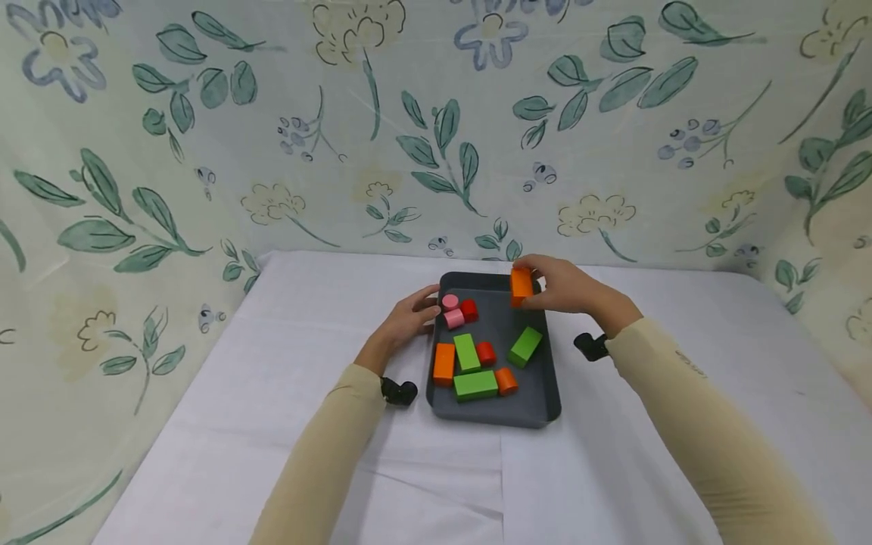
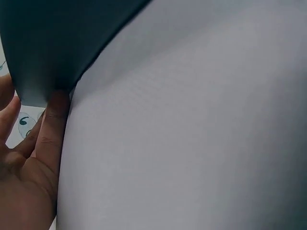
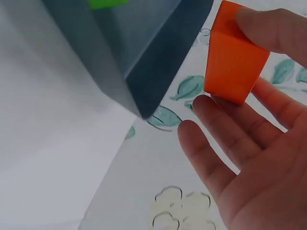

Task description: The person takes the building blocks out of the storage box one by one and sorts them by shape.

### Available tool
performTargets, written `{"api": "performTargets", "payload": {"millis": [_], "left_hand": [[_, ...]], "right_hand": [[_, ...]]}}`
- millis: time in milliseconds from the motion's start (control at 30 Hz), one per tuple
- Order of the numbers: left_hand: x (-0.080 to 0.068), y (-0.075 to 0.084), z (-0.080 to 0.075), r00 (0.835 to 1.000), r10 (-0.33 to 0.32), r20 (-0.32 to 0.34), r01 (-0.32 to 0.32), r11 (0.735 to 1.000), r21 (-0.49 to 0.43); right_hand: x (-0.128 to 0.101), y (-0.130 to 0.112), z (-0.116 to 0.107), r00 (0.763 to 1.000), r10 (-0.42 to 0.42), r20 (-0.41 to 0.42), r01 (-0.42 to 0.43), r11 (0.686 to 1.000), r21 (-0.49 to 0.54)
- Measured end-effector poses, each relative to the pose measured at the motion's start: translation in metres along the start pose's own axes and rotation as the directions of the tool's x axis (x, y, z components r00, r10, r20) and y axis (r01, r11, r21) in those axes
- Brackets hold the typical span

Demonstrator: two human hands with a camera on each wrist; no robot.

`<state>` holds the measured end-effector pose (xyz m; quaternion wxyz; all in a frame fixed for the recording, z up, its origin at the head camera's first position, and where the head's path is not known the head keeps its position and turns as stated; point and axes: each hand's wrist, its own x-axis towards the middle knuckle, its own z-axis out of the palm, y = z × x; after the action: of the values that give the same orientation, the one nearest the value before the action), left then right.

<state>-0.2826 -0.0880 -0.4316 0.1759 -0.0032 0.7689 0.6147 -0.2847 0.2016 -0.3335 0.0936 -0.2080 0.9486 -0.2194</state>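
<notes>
My right hand (image 1: 567,286) pinches an orange rectangular block (image 1: 521,288) between thumb and fingers, above the far right corner of a dark grey tray (image 1: 490,411). In the right wrist view the thumb lies on the orange block (image 3: 232,57), while fingertips support its other side; two fingers extend away from it. My left hand (image 1: 406,322) rests against the tray's left wall, its fingers fairly straight. The left wrist view shows those fingers (image 2: 50,139) at the tray's lower edge (image 2: 43,57).
Inside the tray lie several green blocks (image 1: 476,385), another orange block (image 1: 443,364), an orange cylinder (image 1: 506,381), red pieces (image 1: 486,353) and pink cylinders (image 1: 453,319). A white cloth (image 1: 327,333) covers the table. Floral fabric (image 1: 381,166) hangs behind.
</notes>
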Motion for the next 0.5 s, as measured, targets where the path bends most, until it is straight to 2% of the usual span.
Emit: {"api": "performTargets", "payload": {"millis": [133,267,500], "left_hand": [[-0.001,0.001,0.003,1.000,-0.004,-0.009,0.004,1.000,0.005],[0.000,0.002,0.004,1.000,0.001,0.002,-0.001,1.000,0.009],[-0.001,-0.001,-0.002,0.999,0.016,0.029,-0.017,1.000,0.026]], "right_hand": [[-0.024,0.014,-0.007,0.999,0.005,-0.051,-0.004,1.000,0.006],[-0.043,0.031,-0.009,0.996,0.049,-0.078,-0.050,0.999,-0.007],[-0.054,0.058,0.000,0.988,0.138,-0.073,-0.138,0.990,0.011]]}}
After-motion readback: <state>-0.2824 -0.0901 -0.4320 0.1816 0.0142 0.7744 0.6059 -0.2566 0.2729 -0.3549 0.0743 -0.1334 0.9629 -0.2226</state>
